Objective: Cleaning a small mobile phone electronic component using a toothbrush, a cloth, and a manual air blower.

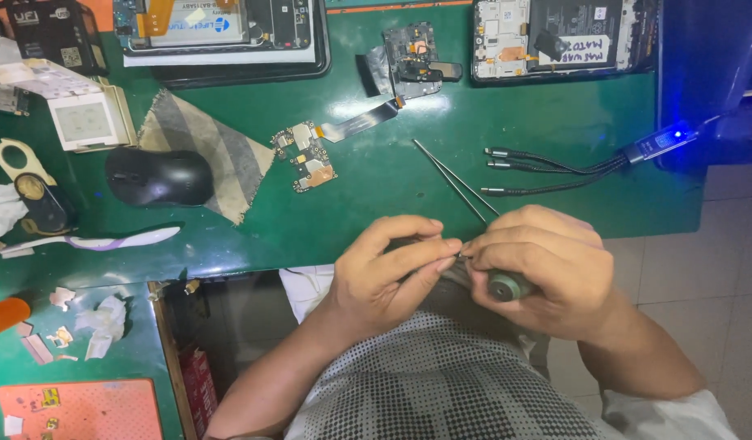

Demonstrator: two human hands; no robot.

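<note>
My right hand [547, 265] is closed around a small screwdriver [506, 285] with a round grey cap at its end. My left hand [392, 265] meets it at the front edge of the green table [376, 220], its thumb and forefinger pinched at the screwdriver's tip; whatever small part sits there is hidden. Thin metal tweezers [453, 178] lie on the mat just beyond my hands. A small phone circuit board [305, 156] with a flex ribbon lies further back.
A black mouse [157, 175] and a striped cloth [205, 151] lie at left. Opened phones [559, 37] and another board [414, 55] line the far edge. A multi-head cable [555, 171] runs to a blue-lit plug at right. Paper scraps sit on the lower shelf.
</note>
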